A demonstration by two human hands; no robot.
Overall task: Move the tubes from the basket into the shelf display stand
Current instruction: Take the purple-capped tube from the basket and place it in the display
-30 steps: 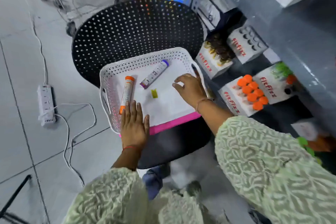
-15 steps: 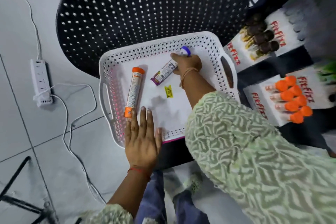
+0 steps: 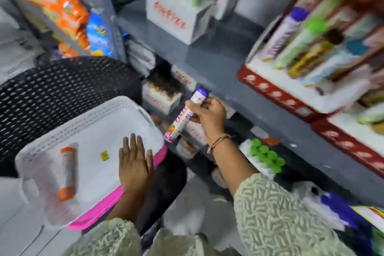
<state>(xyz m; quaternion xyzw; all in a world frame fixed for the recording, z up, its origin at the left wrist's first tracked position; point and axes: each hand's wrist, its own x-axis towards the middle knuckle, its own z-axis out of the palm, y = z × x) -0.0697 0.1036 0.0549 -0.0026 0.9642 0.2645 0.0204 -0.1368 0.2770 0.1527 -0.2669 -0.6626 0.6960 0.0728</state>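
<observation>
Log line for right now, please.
right hand: holds purple-capped tube near shelf | left hand: flat on basket | orange-capped tube: in basket

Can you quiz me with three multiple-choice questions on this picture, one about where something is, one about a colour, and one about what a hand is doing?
1. Where does the orange-capped tube lie?
A. in the white basket
B. on the floor
C. on the top shelf

2. What colour is the cap of the tube held up by the shelves?
A. green
B. purple
C. red

3. How is the left hand?
A. closed on a tube
B. flat on the basket, holding nothing
C. out of view

Answers:
1 A, it rests on the basket's floor.
2 B, the purple-capped tube shows that cap above the right hand.
3 B, its fingers lie spread and empty.
</observation>
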